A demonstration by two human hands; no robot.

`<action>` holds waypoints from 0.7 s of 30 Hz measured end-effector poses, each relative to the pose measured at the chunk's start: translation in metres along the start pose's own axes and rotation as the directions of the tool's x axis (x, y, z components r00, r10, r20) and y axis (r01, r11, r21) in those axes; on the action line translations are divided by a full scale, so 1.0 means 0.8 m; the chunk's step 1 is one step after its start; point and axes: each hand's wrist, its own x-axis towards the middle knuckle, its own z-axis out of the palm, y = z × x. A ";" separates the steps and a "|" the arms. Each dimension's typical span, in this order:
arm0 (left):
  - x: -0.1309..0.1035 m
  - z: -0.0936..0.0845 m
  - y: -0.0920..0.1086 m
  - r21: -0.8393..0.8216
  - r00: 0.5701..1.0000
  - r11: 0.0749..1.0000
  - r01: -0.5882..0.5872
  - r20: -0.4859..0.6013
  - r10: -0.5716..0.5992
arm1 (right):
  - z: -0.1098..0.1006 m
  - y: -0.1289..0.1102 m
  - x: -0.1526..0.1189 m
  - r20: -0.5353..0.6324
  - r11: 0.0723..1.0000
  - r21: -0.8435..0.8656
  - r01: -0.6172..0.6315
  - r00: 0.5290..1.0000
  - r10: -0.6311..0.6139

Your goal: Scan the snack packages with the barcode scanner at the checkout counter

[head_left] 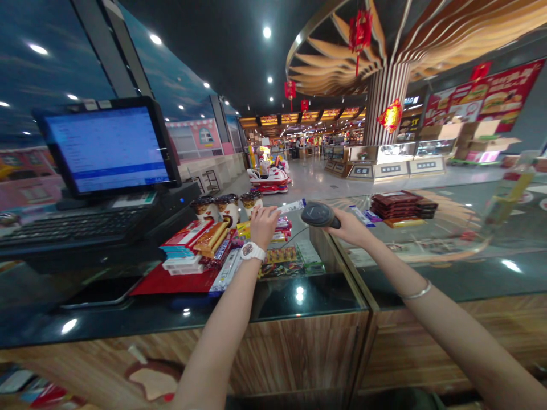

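Left hand (262,225) pinches a packet (292,206), right hand (351,229) grips a scanner (317,214); work seems midway, snacks (394,206) stacked both sides.

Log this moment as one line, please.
left hand: holding slim packet | right hand: holding scanner | scanner: close to packet's end | monitor: lit, left of both hands

On the shiny black worktop (294,307), at the left end, a big black machine with a blue screen (105,151). Near the front edge, a flat black slab (102,291) and a flat red sheet (164,283). Toward the back edge, three brown-and-white cups (229,213). Past the right edge, on a clear glass top (448,228), a pile of dark brown packs (396,205).
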 end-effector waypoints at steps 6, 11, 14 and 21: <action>0.001 -0.001 0.002 -0.015 1.000 1.000 0.011 0.016 -0.011 | -0.002 -0.006 -0.001 0.022 1.000 0.015 -0.002 1.000 0.002; 0.000 0.002 0.003 -0.031 1.000 1.000 -0.002 0.012 0.002 | 0.007 -0.013 -0.003 0.069 1.000 -0.021 0.015 0.998 -0.013; 0.000 0.004 0.003 -0.033 1.000 0.999 -0.015 -0.002 0.015 | 0.017 -0.017 -0.007 0.115 0.999 -0.031 0.019 0.993 -0.016; 0.005 0.002 0.013 -0.060 1.000 0.998 -0.021 -0.023 0.020 | 0.034 -0.017 -0.011 0.275 0.997 -0.007 0.082 0.958 -0.077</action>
